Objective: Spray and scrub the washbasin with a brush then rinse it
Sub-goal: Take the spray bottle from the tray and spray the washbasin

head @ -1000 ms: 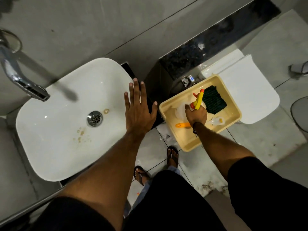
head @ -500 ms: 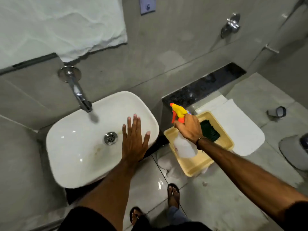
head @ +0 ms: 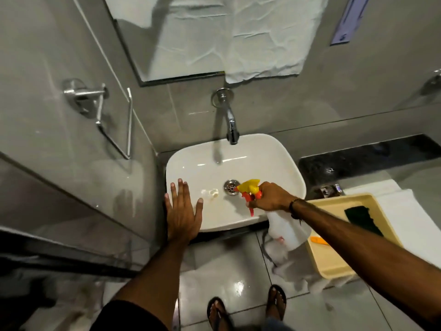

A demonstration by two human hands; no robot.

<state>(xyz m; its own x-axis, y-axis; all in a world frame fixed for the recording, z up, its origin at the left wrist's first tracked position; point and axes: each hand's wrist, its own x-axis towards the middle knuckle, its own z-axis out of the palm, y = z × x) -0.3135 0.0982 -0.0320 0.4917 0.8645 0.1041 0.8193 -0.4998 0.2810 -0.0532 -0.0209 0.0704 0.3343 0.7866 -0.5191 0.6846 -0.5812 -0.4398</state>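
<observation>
The white washbasin (head: 267,158) hangs under a chrome tap (head: 231,125), with its drain (head: 231,186) in the middle and a yellowish stain (head: 210,193) left of the drain. My right hand (head: 272,197) grips a white spray bottle (head: 286,230) with a yellow and orange trigger head. The nozzle points left over the drain. My left hand (head: 182,211) lies flat with fingers spread on the basin's front left rim. A beige tub (head: 338,266) to the right holds a dark green scrub pad (head: 362,220) and an orange-handled item (head: 319,240).
A mirror partly covered by white paper (head: 238,37) hangs above the tap. A chrome towel ring (head: 114,120) is fixed on the left wall by a glass partition. The tub rests on a white toilet lid (head: 405,211). My sandalled feet (head: 248,309) stand on wet floor tiles.
My right hand has lifted the spray bottle out of the tub and carried it left over the basin. My left hand has moved from the basin's right rim to its front left rim.
</observation>
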